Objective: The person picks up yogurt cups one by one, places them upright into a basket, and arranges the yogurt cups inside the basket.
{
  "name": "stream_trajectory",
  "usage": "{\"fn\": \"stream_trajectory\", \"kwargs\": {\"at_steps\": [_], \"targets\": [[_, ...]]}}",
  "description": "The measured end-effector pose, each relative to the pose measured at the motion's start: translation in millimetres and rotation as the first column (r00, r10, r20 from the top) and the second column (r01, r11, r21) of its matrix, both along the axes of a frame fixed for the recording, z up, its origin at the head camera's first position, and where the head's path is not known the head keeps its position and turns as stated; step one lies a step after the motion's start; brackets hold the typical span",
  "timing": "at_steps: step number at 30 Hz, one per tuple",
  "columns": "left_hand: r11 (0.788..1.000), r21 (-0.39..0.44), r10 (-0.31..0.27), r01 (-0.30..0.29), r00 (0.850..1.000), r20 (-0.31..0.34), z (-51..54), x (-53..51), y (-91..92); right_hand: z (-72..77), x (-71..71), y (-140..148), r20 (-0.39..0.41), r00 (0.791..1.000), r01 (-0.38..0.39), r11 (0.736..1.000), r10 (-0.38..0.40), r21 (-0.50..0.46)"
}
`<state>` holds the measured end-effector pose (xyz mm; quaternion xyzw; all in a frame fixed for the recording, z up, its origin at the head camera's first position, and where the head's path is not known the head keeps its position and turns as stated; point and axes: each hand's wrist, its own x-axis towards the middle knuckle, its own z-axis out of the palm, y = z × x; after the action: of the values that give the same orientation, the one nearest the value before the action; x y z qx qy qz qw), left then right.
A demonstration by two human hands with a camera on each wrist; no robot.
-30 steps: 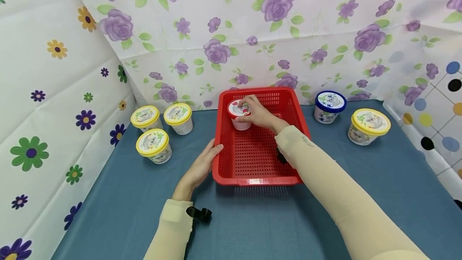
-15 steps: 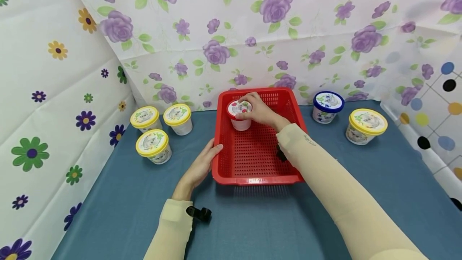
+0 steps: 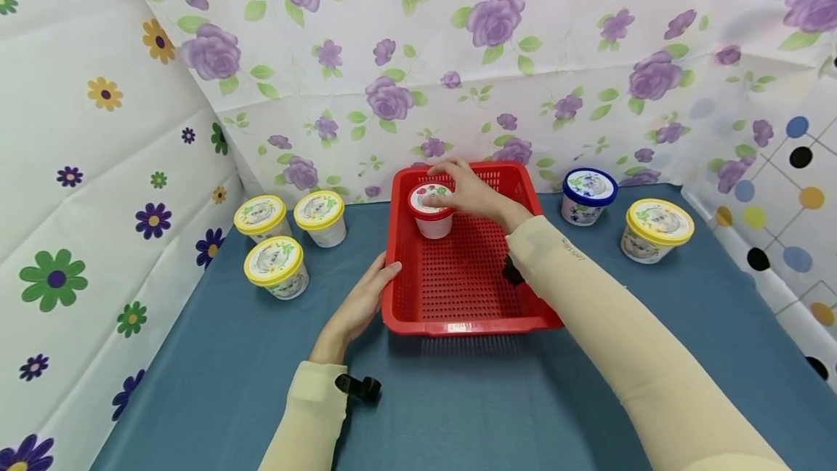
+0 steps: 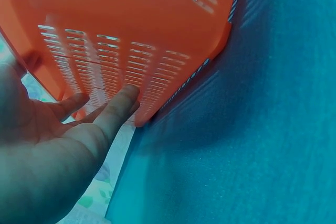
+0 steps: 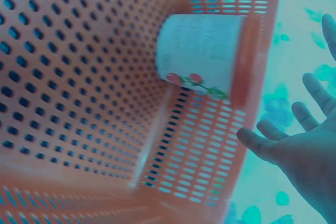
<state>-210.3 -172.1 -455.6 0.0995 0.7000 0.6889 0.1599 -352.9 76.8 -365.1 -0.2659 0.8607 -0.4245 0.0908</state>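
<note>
Three yellow-lidded tubs stand at the left on the blue cloth. Next, the left hand holds the left wall of the red basket, thumb over the rim; only the left wrist view shows its straight fingers against the slotted outside. The red-lidded tub stands in the basket's far left corner, lid up, its long axis vertical. The right hand grips nothing, fingers spread; the head view overlaps it with the lid, while the right wrist view shows a gap and the tub's red-and-green side print. Farther right stand a blue-lidded tub and another yellow-lidded tub.
</note>
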Motion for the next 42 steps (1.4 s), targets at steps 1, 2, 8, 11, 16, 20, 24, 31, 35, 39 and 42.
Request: {"fn": "stream_trajectory", "kwargs": {"at_steps": [1,2,8,11,16,20,24,31,35,39,42], "targets": [[1.0,-0.001,-0.001,0.001,1.0,-0.001,-0.1,0.0,-0.2,4.0,1.1,1.2,-0.01,1.0,-0.007,1.0,0.007,-0.004],[1.0,-0.002,-0.002,0.002,1.0,-0.003,-0.2,0.1,-0.3,7.5,1.8,2.7,-0.018,1.0,-0.013,1.0,0.013,-0.003],[1.0,-0.002,0.003,-0.003,1.0,-0.005,-0.7,0.5,-1.6,25.3,6.0,15.7,-0.061,0.998,-0.022,1.0,0.023,0.007],[1.0,-0.003,0.009,-0.009,1.0,-0.004,-1.4,1.0,-2.5,29.8,7.2,24.8,-0.084,0.996,-0.027,1.0,0.027,0.003],[1.0,-0.003,0.008,-0.008,1.0,-0.001,-2.8,0.9,-2.8,33.9,8.7,44.8,-0.09,0.995,-0.043,0.999,0.042,-0.009],[1.0,-0.002,0.008,-0.008,1.0,0.006,-2.9,0.4,-1.9,34.4,9.2,61.8,-0.057,0.998,-0.034,0.999,0.033,-0.029],[1.0,-0.003,0.008,-0.008,1.0,0.008,-3.1,-0.5,-1.6,35.2,12.3,76.6,-0.045,0.999,-0.016,0.999,0.013,-0.048],[1.0,-0.001,0.001,-0.001,1.0,0.006,-3.2,-1.4,-0.4,33.6,18.4,95.9,-0.03,0.999,0.037,0.999,-0.038,-0.038],[1.0,0.001,0.003,-0.003,1.0,0.004,-2.8,-1.1,0.2,32.9,20.8,104.2,-0.044,0.999,0.029,0.999,-0.031,-0.044],[1.0,0.006,0.004,-0.004,1.0,0.0,-2.2,-0.7,0.7,30.3,21.1,111.3,-0.059,0.998,0.016,0.998,-0.019,-0.057],[1.0,0.008,0.007,-0.007,1.0,0.001,-2.3,-0.6,0.4,27.7,22.5,116.2,-0.049,0.998,0.03,0.998,-0.033,-0.055]]}}
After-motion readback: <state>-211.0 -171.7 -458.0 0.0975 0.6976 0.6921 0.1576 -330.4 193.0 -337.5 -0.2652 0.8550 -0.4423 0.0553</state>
